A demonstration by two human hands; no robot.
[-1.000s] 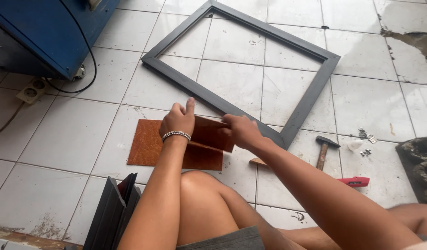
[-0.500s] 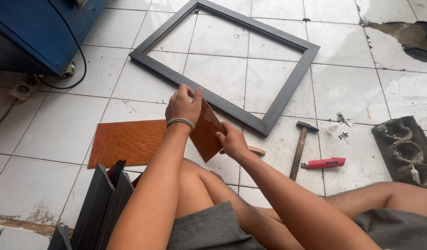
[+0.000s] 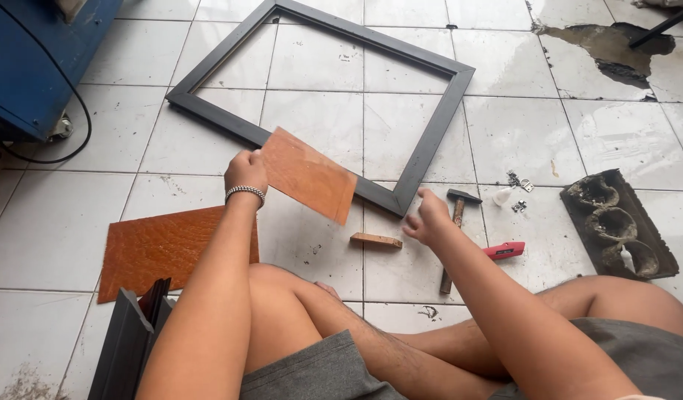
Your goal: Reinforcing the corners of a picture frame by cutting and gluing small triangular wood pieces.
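One hand, the left [image 3: 245,172], pinches a brown sheet [image 3: 309,175]; right hand [image 3: 428,220], open and empty, hovers beside a hammer [image 3: 455,224].

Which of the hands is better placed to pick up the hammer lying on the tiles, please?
The right hand, most likely: it hovers empty, right beside the hammer. The left hand is busy holding the brown sheet, farther off.

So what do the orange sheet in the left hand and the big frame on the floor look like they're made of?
Sheet: thin stiff board, probably plywood or hardboard, matte orange-brown, faintly mottled. Frame: dark grey and smooth with mitred corners, likely painted wood or metal; can't tell which.
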